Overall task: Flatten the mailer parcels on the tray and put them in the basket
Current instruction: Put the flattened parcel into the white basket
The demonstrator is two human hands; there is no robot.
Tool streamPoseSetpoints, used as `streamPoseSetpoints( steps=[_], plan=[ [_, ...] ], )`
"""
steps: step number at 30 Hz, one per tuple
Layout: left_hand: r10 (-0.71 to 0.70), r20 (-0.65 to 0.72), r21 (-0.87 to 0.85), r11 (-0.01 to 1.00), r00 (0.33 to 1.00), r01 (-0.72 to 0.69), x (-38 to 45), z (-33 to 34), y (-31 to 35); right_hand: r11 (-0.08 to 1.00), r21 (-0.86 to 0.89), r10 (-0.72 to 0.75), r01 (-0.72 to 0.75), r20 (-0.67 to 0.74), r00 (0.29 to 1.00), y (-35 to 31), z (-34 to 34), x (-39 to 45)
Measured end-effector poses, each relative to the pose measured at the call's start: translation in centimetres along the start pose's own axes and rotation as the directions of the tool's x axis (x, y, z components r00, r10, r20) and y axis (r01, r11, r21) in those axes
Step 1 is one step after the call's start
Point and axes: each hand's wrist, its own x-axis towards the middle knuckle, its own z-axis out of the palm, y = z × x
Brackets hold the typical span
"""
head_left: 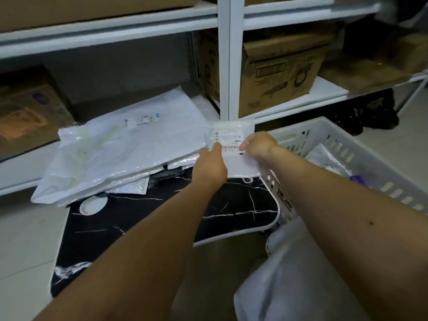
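**Holding small mailer over tray edge**

Pinching small white mailer (234, 144) w/ both hands: left hand (209, 166) on its left edge, fingers curled under; right hand (258, 145) on right side, thumb over barcode label. Flat, rectangular, smooth plastic, poised betw. tray and basket. Crinkly white poly mailers (120, 149) stacked on black marble-look tray (162, 218), white rim, rounded corners. Slotted white plastic basket (361, 156) just right. Pale tiled floor; white shelving w/ cardboard boxes (278, 72) behind.

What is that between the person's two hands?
A small white mailer parcel with a barcode label, seen in the head view. The left hand and right hand each grip a side, beside the white basket.
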Motion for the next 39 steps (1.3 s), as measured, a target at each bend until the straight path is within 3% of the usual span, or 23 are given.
streamPoseSetpoints(
  steps=[10,15,19,23,29,35,39],
  plan=[
    [0.134,0.147,-0.185,0.977,0.98,-0.106,4.7,7.0,8.1,0.976,-0.123,0.165,-0.182,-0.138,0.977,10.0,-6.8,8.5],
    [0.171,0.301,-0.308,0.948,0.938,-0.074,6.4,12.0,11.9,0.938,-0.177,0.263,-0.298,-0.198,0.944,16.6,-8.7,11.1],
    [0.3,0.383,-0.145,0.954,0.874,-0.263,7.9,16.2,12.8,0.911,-0.164,0.334,-0.379,-0.25,0.909,22.1,-9.0,13.3],
    [0.448,0.38,0.217,0.807,0.809,-0.549,10.5,19.1,11.4,0.865,-0.163,0.403,-0.475,-0.337,0.851,26.2,-8.5,15.1],
    [0.496,0.312,0.33,0.743,0.81,-0.582,13.5,20.8,10.9,0.788,-0.459,0.291,-0.409,-0.307,0.906,29.3,-7.4,18.5],
    [0.5,0.26,0.26,0.788,0.826,-0.558,13.8,21.2,10.7,0.502,-0.795,-0.001,-0.34,-0.394,0.919,29.5,-4.3,17.6],
    [0.489,0.261,0.244,0.801,0.832,-0.547,13.7,21.1,10.9,0.636,-0.707,0.137,-0.309,-0.291,0.947,29.7,-0.9,17.0]
  ],
)
